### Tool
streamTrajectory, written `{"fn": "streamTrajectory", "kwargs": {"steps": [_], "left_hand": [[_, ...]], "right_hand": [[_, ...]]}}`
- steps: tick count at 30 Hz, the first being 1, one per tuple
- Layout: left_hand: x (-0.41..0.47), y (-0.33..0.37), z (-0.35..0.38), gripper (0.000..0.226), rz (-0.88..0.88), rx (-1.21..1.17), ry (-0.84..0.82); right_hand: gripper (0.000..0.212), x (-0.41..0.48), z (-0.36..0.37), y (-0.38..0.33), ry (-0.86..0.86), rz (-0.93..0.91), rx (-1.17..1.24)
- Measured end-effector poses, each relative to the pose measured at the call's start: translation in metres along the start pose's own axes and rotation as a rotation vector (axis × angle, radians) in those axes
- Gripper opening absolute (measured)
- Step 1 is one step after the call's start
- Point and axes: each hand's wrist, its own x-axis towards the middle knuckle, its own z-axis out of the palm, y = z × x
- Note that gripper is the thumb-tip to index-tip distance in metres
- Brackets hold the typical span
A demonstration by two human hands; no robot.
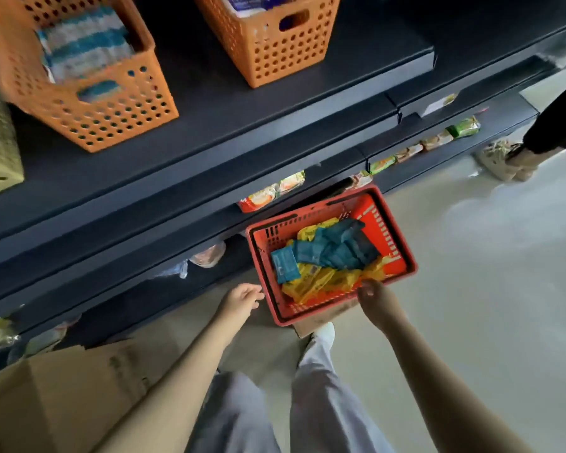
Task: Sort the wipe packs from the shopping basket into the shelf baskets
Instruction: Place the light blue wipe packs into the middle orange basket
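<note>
Reaching down from a standing position, the person brings both hands to the red shopping basket [307, 314]. It sits low in front of the shelf [275, 109], apparently propped on a piece of cardboard [311, 326]. The wipe packs lie in it in a loose heap, with teal packs [337, 248] on top toward the far side and yellow packs [317, 284] underneath toward the near rim.

The right hand [371, 294] is at the near corner with its fingers curled down onto the yellow packs. Whether they have actually pinched one cannot be told, since the back of the hand hides the fingertips. The left hand [242, 297] hovers just beside the basket's left rim, fingers released and loosely spread. It is likely placed there to steady the basket or to take a second pack.

Above, two shelf baskets stand well apart on the shelf. The left orange basket [118, 116] already holds blue-and-white striped packs [85, 44], and the right orange basket [275, 50] holds white-and-blue packs [245, 3]. Because the heap below is mixed, each pack will probably need matching by colour before it goes up.
</note>
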Motion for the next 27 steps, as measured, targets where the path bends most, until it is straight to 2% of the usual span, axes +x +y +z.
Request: {"fn": "streamTrajectory", "kwargs": {"steps": [7,12,14,16,17,20,23,27], "left_hand": [[0.104,0.004,0.082,0.033,-0.093,-0.035,-0.007],[0.211,-0.026,0.125,0.048,-0.148,-0.096,0.128],[0.247,-0.038,0.136,0.055,-0.169,-0.101,0.166],[0.274,-0.048,0.143,0.060,-0.191,-0.069,0.216],[0.285,-0.053,0.144,0.062,-0.189,-0.050,0.243],[0.302,-0.066,0.145,0.070,-0.188,-0.058,0.279],[0.306,-0.068,0.150,0.075,-0.180,-0.134,0.313],[0.309,-0.069,0.156,0.074,-0.188,-0.261,0.378]], "right_hand": [[0.037,0.139,-0.005,0.017,0.001,0.033,-0.054],[0.043,0.253,0.037,0.038,0.028,0.079,0.044],[0.038,0.287,0.056,0.043,0.043,0.084,0.077],[0.024,0.311,0.073,0.047,0.093,0.079,0.097],[0.025,0.320,0.082,0.051,0.130,0.089,0.120],[0.048,0.334,0.095,0.056,0.216,0.176,0.255],[0.055,0.340,0.100,0.055,0.280,0.252,0.332],[0.065,0.349,0.105,0.053,0.344,0.349,0.302]]}}
